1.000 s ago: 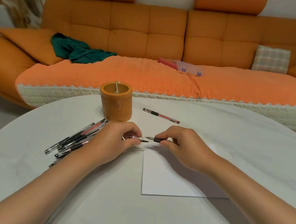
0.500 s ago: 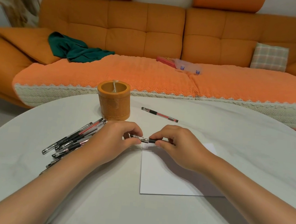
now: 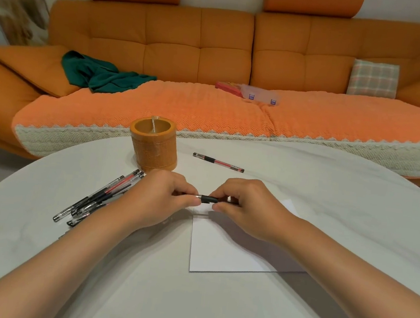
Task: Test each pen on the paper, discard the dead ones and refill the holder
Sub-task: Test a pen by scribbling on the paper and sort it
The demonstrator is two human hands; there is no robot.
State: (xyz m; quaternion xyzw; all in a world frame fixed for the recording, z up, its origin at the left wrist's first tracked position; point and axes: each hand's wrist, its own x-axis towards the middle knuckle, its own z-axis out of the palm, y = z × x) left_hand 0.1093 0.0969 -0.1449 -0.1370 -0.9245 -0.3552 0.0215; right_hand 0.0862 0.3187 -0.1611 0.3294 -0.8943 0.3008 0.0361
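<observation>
Both hands meet over the top edge of a white sheet of paper [image 3: 222,250]. My right hand [image 3: 246,209] grips a pen [image 3: 210,199] by its barrel; the black grip section shows between the hands. My left hand [image 3: 159,200] pinches the pen's cap, pushed onto the pen's tip end. A pile of several pens [image 3: 101,199] lies to the left, partly hidden by my left forearm. An orange round holder [image 3: 153,147] stands behind my left hand. One red pen [image 3: 218,162] lies alone beyond the hands.
The round white table [image 3: 329,197] curves away at the back, with an orange sofa [image 3: 214,55] right behind it. On the sofa lie a green cloth [image 3: 101,75], a clear plastic box [image 3: 260,97] and a plaid cushion [image 3: 373,78].
The cap in my left hand and the pen in my right hand were apart a second ago; they have come together and the cap now covers the tip.
</observation>
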